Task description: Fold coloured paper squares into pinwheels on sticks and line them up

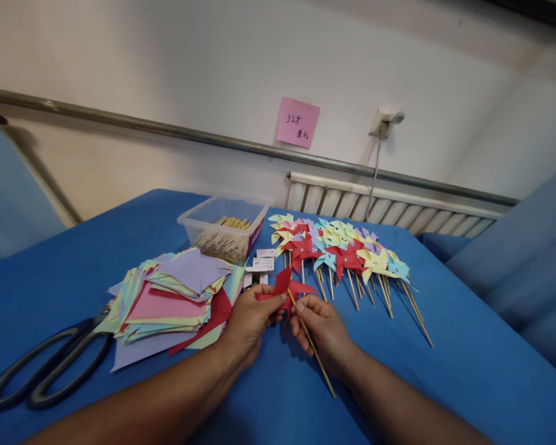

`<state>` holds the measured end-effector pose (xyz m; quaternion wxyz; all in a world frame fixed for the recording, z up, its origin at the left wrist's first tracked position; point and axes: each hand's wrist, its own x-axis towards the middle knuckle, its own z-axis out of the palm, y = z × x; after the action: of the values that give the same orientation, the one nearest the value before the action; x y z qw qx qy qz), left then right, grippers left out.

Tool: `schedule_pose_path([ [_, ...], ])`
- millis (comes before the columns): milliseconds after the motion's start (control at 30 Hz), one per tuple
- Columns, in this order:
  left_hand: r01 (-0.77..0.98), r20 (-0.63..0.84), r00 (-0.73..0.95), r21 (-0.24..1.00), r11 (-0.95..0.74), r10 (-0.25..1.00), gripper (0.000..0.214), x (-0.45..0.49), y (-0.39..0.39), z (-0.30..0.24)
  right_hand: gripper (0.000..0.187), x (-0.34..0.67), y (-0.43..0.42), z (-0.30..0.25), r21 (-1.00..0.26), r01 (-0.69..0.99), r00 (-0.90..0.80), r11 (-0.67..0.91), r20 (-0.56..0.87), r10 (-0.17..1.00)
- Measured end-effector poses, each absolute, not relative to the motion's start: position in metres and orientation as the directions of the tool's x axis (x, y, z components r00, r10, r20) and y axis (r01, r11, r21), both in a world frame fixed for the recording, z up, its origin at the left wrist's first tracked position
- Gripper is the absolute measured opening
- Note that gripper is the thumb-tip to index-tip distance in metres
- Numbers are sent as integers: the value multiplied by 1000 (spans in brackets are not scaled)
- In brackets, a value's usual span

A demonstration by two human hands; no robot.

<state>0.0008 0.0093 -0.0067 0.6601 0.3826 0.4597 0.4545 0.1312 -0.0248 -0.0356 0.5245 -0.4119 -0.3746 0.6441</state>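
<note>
My left hand (249, 320) pinches the folded red paper pinwheel (285, 285) by its left blade. Fingers of my right hand (322, 327) are closed round the thin wooden stick (315, 357), which runs from behind the pinwheel down toward me. Both hands meet over the blue table (445, 371), just in front of the paper stack and the finished pinwheels.
A messy stack of coloured paper squares (176, 296) lies left of my hands, with black-handled scissors (46, 364) further left. A clear plastic tub of sticks (225, 232) stands behind it. Several finished pinwheels (347, 253) lie to the right. Small white boxes (262, 264) sit between.
</note>
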Motion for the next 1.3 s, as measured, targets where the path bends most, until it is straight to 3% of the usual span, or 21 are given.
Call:
schedule_pose_path([
  [1300, -159, -251, 129, 950, 270, 959, 23, 1, 10, -5, 33, 131, -28, -32, -941, -315, -76, -126, -108, 991],
])
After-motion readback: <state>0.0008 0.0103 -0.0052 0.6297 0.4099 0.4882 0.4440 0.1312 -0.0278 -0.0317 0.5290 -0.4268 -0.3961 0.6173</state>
